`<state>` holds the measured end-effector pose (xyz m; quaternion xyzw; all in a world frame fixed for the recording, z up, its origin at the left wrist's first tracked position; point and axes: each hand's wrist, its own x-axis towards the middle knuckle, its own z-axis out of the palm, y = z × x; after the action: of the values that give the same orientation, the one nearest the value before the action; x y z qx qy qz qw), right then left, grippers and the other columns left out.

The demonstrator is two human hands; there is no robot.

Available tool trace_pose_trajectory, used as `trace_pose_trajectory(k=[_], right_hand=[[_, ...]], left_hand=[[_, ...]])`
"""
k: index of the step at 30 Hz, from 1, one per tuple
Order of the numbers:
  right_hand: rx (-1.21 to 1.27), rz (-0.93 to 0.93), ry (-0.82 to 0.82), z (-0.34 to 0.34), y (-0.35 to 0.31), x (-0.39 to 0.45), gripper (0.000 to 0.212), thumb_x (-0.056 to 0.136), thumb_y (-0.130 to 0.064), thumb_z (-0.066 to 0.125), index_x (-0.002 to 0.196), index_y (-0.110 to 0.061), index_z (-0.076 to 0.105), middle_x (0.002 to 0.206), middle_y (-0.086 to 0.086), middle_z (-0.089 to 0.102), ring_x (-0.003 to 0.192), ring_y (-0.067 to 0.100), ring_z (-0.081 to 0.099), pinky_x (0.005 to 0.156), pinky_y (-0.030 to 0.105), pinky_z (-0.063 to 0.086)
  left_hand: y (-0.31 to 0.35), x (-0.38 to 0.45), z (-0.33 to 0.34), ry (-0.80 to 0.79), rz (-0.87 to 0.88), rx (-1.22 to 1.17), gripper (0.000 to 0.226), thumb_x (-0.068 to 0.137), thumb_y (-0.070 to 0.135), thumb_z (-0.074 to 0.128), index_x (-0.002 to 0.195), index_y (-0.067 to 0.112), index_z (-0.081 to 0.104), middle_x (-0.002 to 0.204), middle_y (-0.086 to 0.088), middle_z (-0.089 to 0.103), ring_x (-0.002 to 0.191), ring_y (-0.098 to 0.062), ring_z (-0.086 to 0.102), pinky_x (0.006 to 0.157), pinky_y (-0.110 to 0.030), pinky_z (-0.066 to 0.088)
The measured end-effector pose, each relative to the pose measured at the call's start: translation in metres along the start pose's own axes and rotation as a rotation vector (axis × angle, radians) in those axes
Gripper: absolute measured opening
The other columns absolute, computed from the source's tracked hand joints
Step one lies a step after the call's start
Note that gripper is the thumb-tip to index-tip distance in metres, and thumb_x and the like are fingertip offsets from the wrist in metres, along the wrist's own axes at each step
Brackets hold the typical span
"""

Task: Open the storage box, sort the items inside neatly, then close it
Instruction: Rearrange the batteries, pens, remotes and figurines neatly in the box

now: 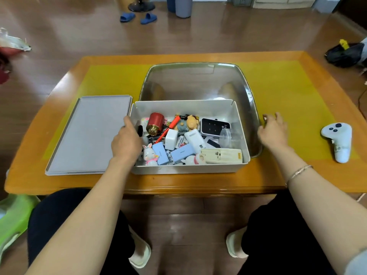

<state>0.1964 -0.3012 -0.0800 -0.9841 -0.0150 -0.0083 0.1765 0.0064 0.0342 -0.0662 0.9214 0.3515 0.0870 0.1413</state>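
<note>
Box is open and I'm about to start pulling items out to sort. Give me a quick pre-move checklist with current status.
1. Lid off, lying flat left of the storage box: ok.
2. Items sorted: not ok, still jumbled.
3. Left hand at the box's left edge: ok; what its fingers touch, cannot tell.
4. Right hand outside the box, grip on nothing clear: cannot tell.
5. Clear tray behind the box holds no items: ok.
6. White controller apart at right: ok.

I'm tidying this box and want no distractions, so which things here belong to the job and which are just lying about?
Part of the job:
storage box
grey lid
clutter inside, such as the red tin
clear tub

Just lying about:
white controller
blue slippers
black bag
</note>
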Motion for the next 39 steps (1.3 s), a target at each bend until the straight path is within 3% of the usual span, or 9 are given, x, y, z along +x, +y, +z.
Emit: trace_pose_trajectory(k=[3, 6, 11, 15, 21, 26, 30, 33, 39], right_hand=[[-0.114, -0.012, -0.131, 0.007, 0.006, 0.015, 0.057, 0.092, -0.015, 0.047, 0.147, -0.016, 0.029, 0.159, 0.013, 0.007, 0.143, 0.037, 0.015, 0.115, 0.047, 0.02], [-0.16, -0.011, -0.223, 0.015, 0.009, 0.017, 0.055, 0.093, -0.013, 0.043, 0.146, -0.01, 0.029, 0.158, 0.013, 0.009, 0.143, 0.035, 0.016, 0.114, 0.046, 0.022], [-0.121, -0.06, -0.049, 0.017, 0.017, 0.006, 0.038, 0.083, -0.002, 0.055, 0.121, -0.002, 0.056, 0.126, 0.024, 0.045, 0.114, 0.044, 0.045, 0.095, 0.046, 0.044], [-0.057, -0.034, -0.027, 0.015, 0.025, 0.0, 0.055, 0.085, -0.001, 0.054, 0.138, -0.007, 0.04, 0.121, 0.03, 0.047, 0.113, 0.047, 0.045, 0.096, 0.048, 0.041], [0.037, -0.042, 0.037, 0.0, 0.018, -0.001, 0.028, 0.086, -0.001, 0.052, 0.113, 0.007, 0.056, 0.113, 0.033, 0.055, 0.11, 0.045, 0.048, 0.091, 0.044, 0.038], [0.369, -0.139, 0.19, -0.018, -0.021, -0.025, 0.024, 0.093, -0.009, 0.052, 0.115, -0.002, 0.055, 0.11, 0.019, 0.062, 0.101, 0.033, 0.056, 0.079, 0.032, 0.038], [0.527, -0.229, 0.144, -0.019, -0.052, -0.055, 0.025, 0.095, -0.015, 0.054, 0.118, -0.008, 0.051, 0.104, 0.004, 0.062, 0.09, 0.016, 0.054, 0.071, 0.014, 0.035], [0.49, -0.266, 0.086, -0.008, -0.061, -0.07, 0.025, 0.095, -0.019, 0.054, 0.119, -0.015, 0.052, 0.106, 0.003, 0.058, 0.098, 0.015, 0.052, 0.086, 0.028, 0.044], [0.407, -0.368, 0.152, 0.007, -0.061, -0.084, 0.027, 0.094, -0.018, 0.056, 0.121, -0.015, 0.053, 0.085, -0.02, 0.035, 0.1, 0.017, 0.046, 0.085, 0.03, 0.043]], left_hand=[[-0.002, 0.002, 0.003, 0.008, 0.011, 0.007, 0.048, 0.087, 0.003, 0.054, 0.129, 0.008, 0.03, 0.109, -0.023, 0.058, 0.089, -0.045, 0.057, 0.062, -0.041, 0.038], [-0.003, 0.002, 0.004, 0.008, 0.01, 0.007, 0.049, 0.087, 0.003, 0.054, 0.129, 0.008, 0.03, 0.108, -0.022, 0.058, 0.088, -0.045, 0.057, 0.062, -0.041, 0.037], [-0.003, 0.002, 0.003, 0.001, 0.014, 0.014, 0.05, 0.087, 0.003, 0.053, 0.13, 0.009, 0.029, 0.108, -0.022, 0.058, 0.087, -0.045, 0.057, 0.061, -0.041, 0.038], [-0.004, 0.002, 0.002, -0.01, -0.004, 0.041, 0.055, 0.087, 0.003, 0.05, 0.136, 0.011, 0.026, 0.107, -0.023, 0.06, 0.088, -0.044, 0.057, 0.062, -0.04, 0.039], [-0.005, 0.004, -0.001, -0.027, -0.008, 0.07, 0.049, 0.092, 0.003, 0.042, 0.138, 0.009, 0.027, 0.106, -0.029, 0.059, 0.092, -0.046, 0.056, 0.064, -0.042, 0.038], [-0.005, 0.002, -0.005, -0.038, 0.005, 0.07, 0.046, 0.091, 0.001, 0.04, 0.136, 0.008, 0.03, 0.106, -0.03, 0.059, 0.092, -0.047, 0.055, 0.065, -0.042, 0.038], [-0.014, -0.008, -0.006, -0.026, 0.007, 0.087, 0.048, 0.094, 0.004, 0.04, 0.14, 0.012, 0.028, 0.106, -0.027, 0.061, 0.09, -0.045, 0.056, 0.062, -0.041, 0.039], [-0.017, -0.018, -0.006, -0.02, -0.005, 0.109, 0.044, 0.096, 0.006, 0.04, 0.138, 0.012, 0.028, 0.105, -0.027, 0.061, 0.088, -0.044, 0.057, 0.061, -0.042, 0.038], [-0.01, -0.027, -0.012, -0.076, -0.085, 0.092, 0.041, 0.093, 0.003, 0.047, 0.13, 0.008, 0.03, 0.112, -0.026, 0.059, 0.092, -0.043, 0.057, 0.064, -0.043, 0.042]])
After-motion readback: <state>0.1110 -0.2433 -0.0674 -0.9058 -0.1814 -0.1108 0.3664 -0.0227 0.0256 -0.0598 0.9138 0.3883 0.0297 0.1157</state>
